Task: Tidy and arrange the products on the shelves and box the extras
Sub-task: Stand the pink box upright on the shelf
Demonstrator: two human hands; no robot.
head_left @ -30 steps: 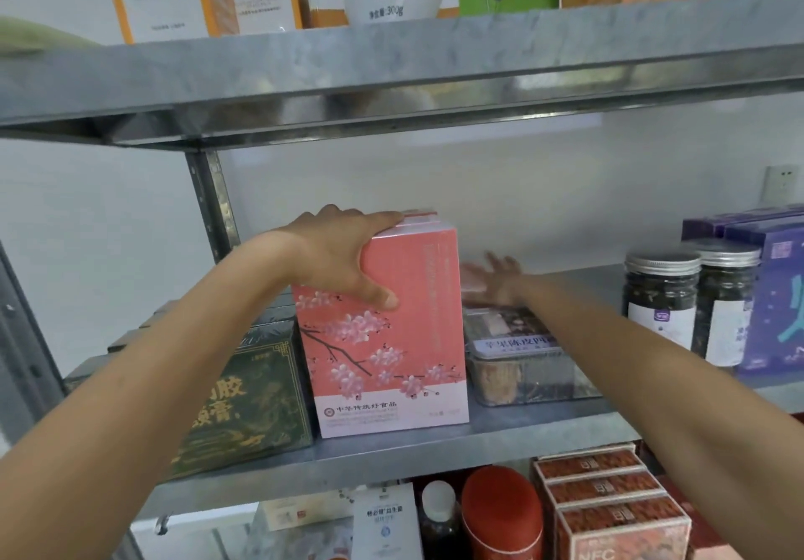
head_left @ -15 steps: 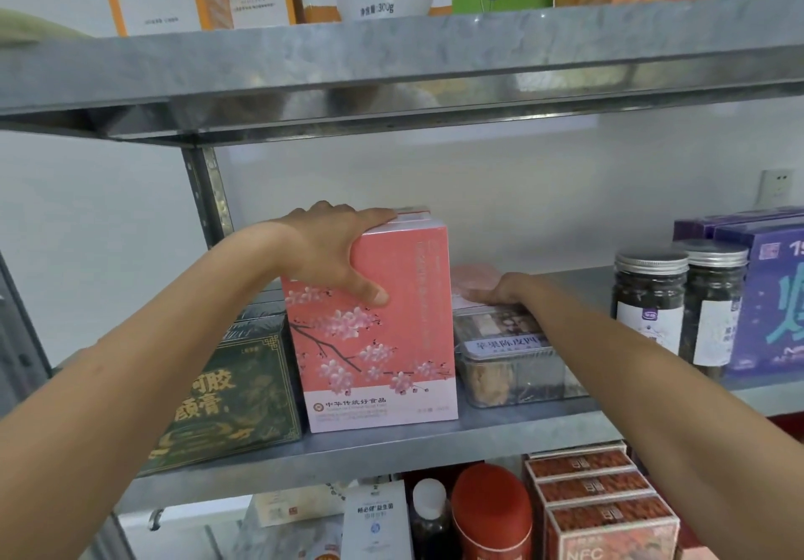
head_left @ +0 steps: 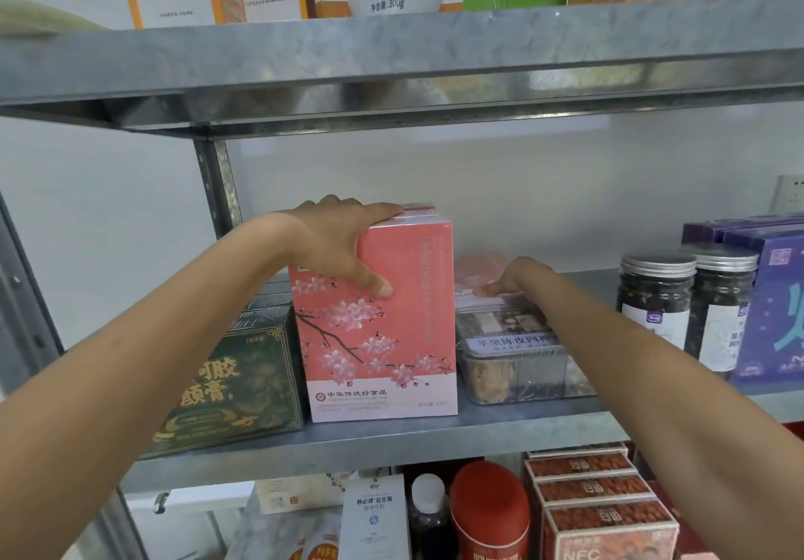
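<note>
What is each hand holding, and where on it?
Left hand grips the pink blossom box by its top left corner. Right hand touches the clear container on top; its grip cannot be told.

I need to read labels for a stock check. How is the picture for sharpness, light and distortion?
Head view: light soft and even, no hard shadows; the top shelf's underside gives a smeared reflection; shelf lines slant from the wide angle; the pink box's large print is legible, fine print too soft; jar labels blurred.
</note>
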